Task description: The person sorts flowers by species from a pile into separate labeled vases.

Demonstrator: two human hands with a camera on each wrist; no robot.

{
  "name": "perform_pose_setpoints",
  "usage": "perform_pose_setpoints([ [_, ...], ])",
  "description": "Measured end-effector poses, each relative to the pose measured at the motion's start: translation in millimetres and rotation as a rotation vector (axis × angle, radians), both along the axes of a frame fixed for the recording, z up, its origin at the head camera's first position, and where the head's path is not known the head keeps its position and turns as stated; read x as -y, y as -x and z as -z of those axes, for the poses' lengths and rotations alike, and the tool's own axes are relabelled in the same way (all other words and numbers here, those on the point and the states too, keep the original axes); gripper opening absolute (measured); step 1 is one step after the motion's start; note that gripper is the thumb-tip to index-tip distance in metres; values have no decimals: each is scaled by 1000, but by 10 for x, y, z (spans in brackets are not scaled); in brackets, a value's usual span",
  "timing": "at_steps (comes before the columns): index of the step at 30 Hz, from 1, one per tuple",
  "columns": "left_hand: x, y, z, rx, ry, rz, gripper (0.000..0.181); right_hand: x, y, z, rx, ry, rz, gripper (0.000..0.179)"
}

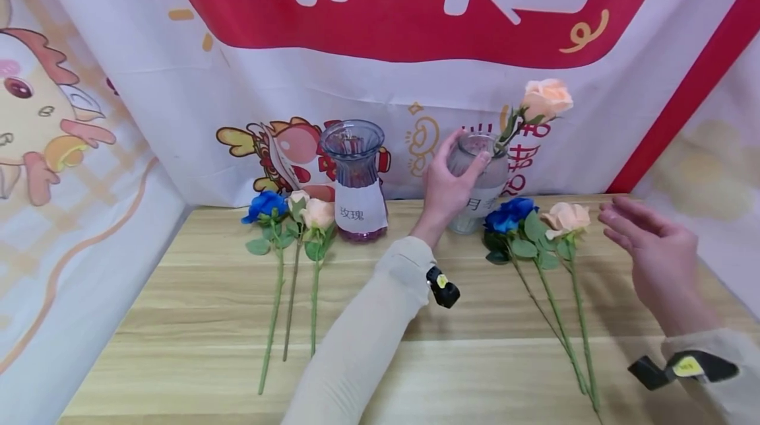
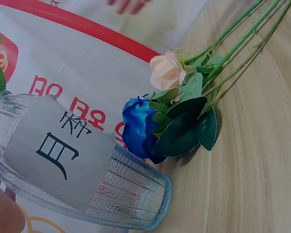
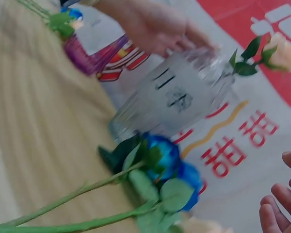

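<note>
My left hand grips a clear glass vase around its upper part, the thumb across the front near the rim. A paper label with black characters is stuck to that vase. One peach rose stands in it and leans to the right over the rim. On the table just to its right lie blue roses and a peach rose, their stems pointing toward me. My right hand hovers to the right of these flowers, fingers loosely extended, with nothing in it.
A second glass vase, purple toward the bottom and labelled, stands to the left. Beside it lie a blue rose and pale peach roses on the wooden table. A printed cloth hangs behind.
</note>
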State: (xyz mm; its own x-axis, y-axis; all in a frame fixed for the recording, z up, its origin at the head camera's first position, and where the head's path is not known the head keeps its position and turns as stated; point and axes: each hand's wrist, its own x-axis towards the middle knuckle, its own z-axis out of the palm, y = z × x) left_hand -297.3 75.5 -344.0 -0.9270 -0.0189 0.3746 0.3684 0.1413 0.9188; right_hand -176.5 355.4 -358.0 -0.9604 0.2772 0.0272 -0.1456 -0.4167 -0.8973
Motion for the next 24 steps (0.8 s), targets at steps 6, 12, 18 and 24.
perform_pose_setpoints([
  [6,-58,-2,4,-4,-8,10,66,-143,-43,308,160,-113,-43,25],
  [12,-71,1,5,6,-26,12,66,-231,-66,489,385,-248,-95,19],
  [18,-45,-6,18,24,-25,7,66,-270,-57,592,508,-446,-79,25],
  [24,-23,-8,29,19,-25,0,67,-255,-45,605,574,-762,-101,81],
])
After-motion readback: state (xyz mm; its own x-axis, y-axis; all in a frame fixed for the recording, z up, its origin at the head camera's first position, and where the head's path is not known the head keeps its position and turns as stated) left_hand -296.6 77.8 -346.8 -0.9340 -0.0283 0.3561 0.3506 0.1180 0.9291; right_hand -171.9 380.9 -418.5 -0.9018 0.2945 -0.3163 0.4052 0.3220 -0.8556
